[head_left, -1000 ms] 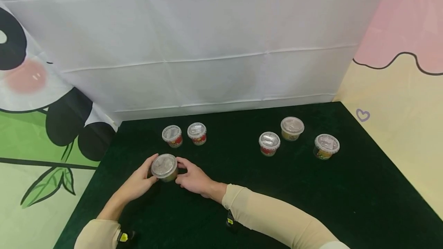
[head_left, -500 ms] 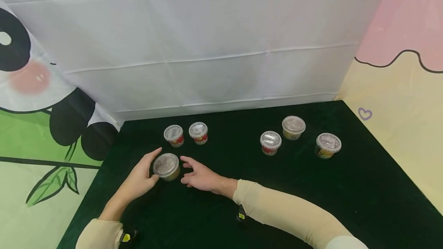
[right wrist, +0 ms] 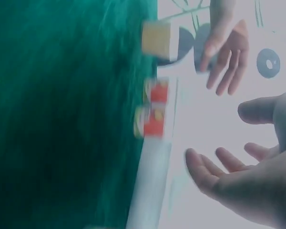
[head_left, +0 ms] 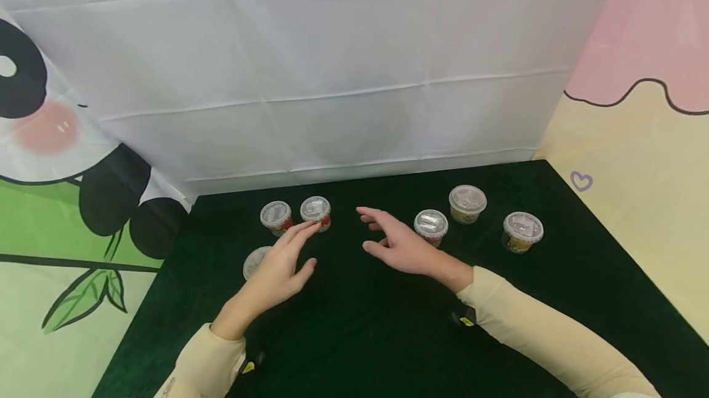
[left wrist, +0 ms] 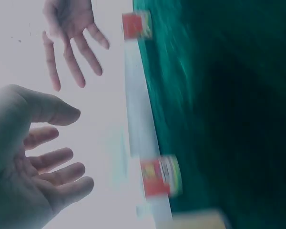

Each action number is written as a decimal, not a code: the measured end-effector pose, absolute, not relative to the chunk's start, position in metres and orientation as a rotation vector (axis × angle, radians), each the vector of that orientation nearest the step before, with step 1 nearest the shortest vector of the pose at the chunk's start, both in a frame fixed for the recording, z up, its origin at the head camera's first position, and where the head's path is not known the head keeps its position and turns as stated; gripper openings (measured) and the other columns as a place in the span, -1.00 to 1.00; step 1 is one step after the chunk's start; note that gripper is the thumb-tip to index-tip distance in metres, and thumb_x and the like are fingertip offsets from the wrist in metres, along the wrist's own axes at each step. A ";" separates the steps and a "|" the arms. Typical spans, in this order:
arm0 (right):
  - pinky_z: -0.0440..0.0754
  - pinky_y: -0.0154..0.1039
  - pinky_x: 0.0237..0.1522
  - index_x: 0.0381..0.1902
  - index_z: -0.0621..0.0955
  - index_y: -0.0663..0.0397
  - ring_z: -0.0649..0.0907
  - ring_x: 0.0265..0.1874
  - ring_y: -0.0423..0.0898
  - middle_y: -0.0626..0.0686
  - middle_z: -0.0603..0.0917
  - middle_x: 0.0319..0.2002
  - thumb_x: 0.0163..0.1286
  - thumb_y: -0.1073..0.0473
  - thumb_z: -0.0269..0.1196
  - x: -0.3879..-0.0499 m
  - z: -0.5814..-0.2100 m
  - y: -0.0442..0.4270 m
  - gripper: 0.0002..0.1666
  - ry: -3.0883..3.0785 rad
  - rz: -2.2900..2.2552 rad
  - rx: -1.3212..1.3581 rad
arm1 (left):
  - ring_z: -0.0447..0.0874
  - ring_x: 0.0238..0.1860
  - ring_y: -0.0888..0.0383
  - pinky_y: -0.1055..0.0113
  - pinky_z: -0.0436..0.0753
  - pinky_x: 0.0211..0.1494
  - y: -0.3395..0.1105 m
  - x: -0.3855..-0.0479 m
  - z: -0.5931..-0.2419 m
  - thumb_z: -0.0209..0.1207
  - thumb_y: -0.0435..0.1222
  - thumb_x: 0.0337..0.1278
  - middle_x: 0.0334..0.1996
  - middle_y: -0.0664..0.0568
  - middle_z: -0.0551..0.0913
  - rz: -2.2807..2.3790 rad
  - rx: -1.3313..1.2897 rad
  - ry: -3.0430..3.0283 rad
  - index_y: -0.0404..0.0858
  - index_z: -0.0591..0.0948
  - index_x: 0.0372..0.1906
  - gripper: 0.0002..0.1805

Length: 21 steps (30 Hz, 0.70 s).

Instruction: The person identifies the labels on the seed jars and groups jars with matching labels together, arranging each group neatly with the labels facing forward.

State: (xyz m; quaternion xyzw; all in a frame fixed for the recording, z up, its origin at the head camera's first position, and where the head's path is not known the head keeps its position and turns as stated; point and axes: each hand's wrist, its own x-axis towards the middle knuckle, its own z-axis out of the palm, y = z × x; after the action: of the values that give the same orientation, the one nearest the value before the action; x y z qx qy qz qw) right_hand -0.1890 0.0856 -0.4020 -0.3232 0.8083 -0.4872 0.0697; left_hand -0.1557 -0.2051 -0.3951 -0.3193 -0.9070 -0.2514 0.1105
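Note:
Both hands are raised over the dark green table, holding nothing. In the head view my left hand (head_left: pixel 279 269) passes in front of a larger lidded tub (head_left: pixel 255 261), hiding much of it. Its fingertips overlap the lower edge of a small red-labelled tub (head_left: pixel 316 208); the left wrist view shows its fingers apart and relaxed. Another small red-labelled tub (head_left: pixel 275 216) stands just left of that one. My right hand (head_left: pixel 401 244) is spread, left of a third red-labelled tub (head_left: pixel 431 226) and partly covering its base. The right wrist view shows these fingers loosely bent around nothing.
Two larger tubs with yellowish labels, a back one (head_left: pixel 468 203) and a front one (head_left: pixel 522 232), stand upright at the right of the green table (head_left: pixel 388 336). A white cloth wall (head_left: pixel 343 78) rises behind, with printed cloths at both sides.
My hands have let go of the larger tub, which stays at the left. The right hand has moved far to the right and back; the left has moved rightward, across the tub.

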 end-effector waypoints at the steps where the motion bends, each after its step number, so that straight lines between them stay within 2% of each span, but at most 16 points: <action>1: 0.57 0.09 0.19 0.59 0.16 -0.01 0.44 0.36 0.14 0.18 0.34 0.45 0.51 0.22 0.23 -0.189 -0.401 0.096 -0.20 2.479 -1.472 -0.992 | 0.48 0.28 -0.11 -0.06 0.55 0.27 -0.196 -0.157 -0.396 0.30 -0.40 0.25 0.43 -0.23 0.33 -0.755 -0.967 -2.670 -0.30 0.32 0.48 -0.28; 2: 0.58 0.09 0.17 0.58 0.18 0.00 0.45 0.34 0.13 0.18 0.36 0.43 0.51 0.23 0.23 -0.189 -0.401 0.107 -0.21 2.530 -1.471 -1.006 | 0.39 0.38 -0.11 -0.08 0.48 0.34 -0.188 -0.159 -0.397 0.30 -0.38 0.27 0.44 -0.22 0.32 -0.772 -0.992 -2.678 -0.29 0.31 0.49 -0.28; 4: 0.58 0.11 0.17 0.57 0.19 0.03 0.46 0.33 0.13 0.18 0.38 0.42 0.51 0.24 0.23 -0.189 -0.403 0.126 -0.23 2.626 -1.461 -1.016 | 0.38 0.39 -0.09 -0.05 0.46 0.37 -0.170 -0.162 -0.398 0.28 -0.35 0.30 0.46 -0.20 0.28 -0.814 -1.035 -2.707 -0.26 0.27 0.52 -0.27; 7: 0.51 0.17 0.24 0.56 0.20 0.08 0.44 0.35 0.14 0.19 0.37 0.42 0.51 0.25 0.23 -0.190 -0.408 0.152 -0.24 2.735 -1.438 -0.992 | 0.54 0.23 -0.03 0.01 0.51 0.32 -0.145 -0.167 -0.401 0.24 -0.29 0.37 0.49 -0.18 0.22 -0.860 -1.081 -2.779 -0.21 0.20 0.56 -0.25; 11: 0.41 0.21 0.32 0.56 0.19 0.13 0.36 0.41 0.16 0.21 0.35 0.44 0.50 0.27 0.23 -0.193 -0.417 0.182 -0.23 2.827 -1.399 -0.928 | 0.56 0.19 -0.01 0.09 0.54 0.30 -0.113 -0.175 -0.407 0.20 -0.23 0.43 0.51 -0.16 0.18 -0.921 -1.146 -2.908 -0.20 0.11 0.59 -0.22; 14: 0.43 0.21 0.30 0.56 0.18 0.17 0.34 0.43 0.18 0.25 0.33 0.46 0.48 0.29 0.25 -0.193 -0.424 0.200 -0.21 2.847 -1.376 -0.890 | 0.44 0.35 -0.03 0.12 0.50 0.35 -0.090 -0.181 -0.414 0.17 -0.20 0.46 0.50 -0.15 0.18 -0.953 -1.184 -2.995 -0.20 0.05 0.61 -0.20; 21: 0.44 0.24 0.29 0.60 0.08 0.12 0.26 0.46 0.31 0.32 0.20 0.52 0.51 0.30 0.22 -0.195 -0.438 0.216 -0.16 2.693 -1.445 -0.787 | 0.42 0.39 -0.02 0.18 0.52 0.32 -0.061 -0.190 -0.425 0.18 -0.11 0.45 0.49 -0.19 0.18 -1.119 -1.146 -3.064 -0.15 -0.07 0.64 -0.11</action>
State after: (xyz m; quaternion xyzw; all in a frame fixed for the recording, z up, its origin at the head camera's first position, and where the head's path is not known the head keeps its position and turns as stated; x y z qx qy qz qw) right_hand -0.1954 0.2156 -0.4377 -0.2494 0.8534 -0.4578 -0.0070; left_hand -0.1899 -0.0609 -0.4251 -0.3273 -0.8752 -0.3196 -0.1573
